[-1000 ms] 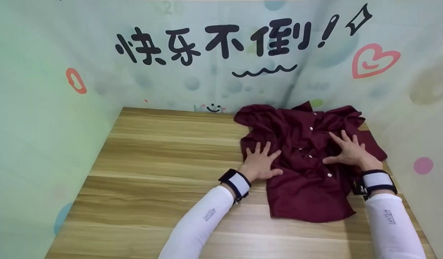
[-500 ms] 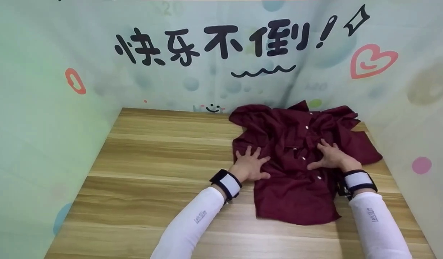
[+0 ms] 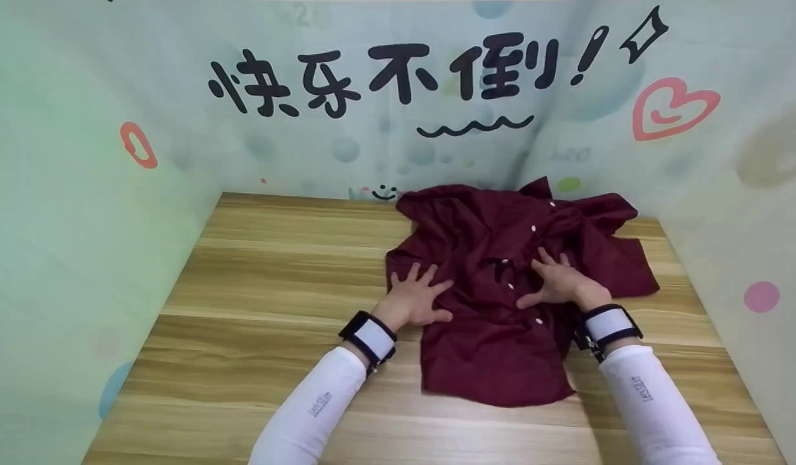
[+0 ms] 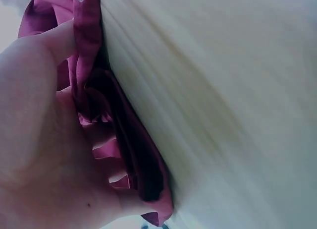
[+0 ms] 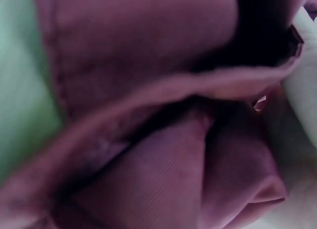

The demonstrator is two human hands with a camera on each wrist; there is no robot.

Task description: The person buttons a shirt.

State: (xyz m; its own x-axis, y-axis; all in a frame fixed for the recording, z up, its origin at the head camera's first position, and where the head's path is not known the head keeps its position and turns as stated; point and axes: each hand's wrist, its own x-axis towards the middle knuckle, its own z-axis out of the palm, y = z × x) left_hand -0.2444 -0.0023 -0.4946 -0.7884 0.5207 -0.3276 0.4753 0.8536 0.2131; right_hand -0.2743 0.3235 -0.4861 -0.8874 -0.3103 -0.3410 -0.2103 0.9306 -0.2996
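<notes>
A crumpled maroon button-up shirt [image 3: 495,361] with white buttons lies on the wooden table, its collar toward the back wall. On its left side rests my left hand [image 3: 414,300], fingers spread and fairly straight on the cloth. My right hand [image 3: 559,281] lies on the shirt right of the button line, fingers spread, thumb pointing left. In the left wrist view, folds of the shirt [image 4: 86,45] pass beneath the left hand [image 4: 44,125] at the table surface. The right wrist view is filled by loose folds of the shirt [image 5: 163,169], with part of the right hand [image 5: 302,80] at the edge.
The wooden tabletop [image 3: 275,278] extends left and in front of the shirt. A printed cloth backdrop [image 3: 307,148] stands along the back, and pale cloth walls close off both sides. The shirt's top touches or nearly touches the back wall.
Both hands have moved left together, and the shirt has slid left with them across the table. More tabletop shows at the right. The fingers stay spread on the cloth.
</notes>
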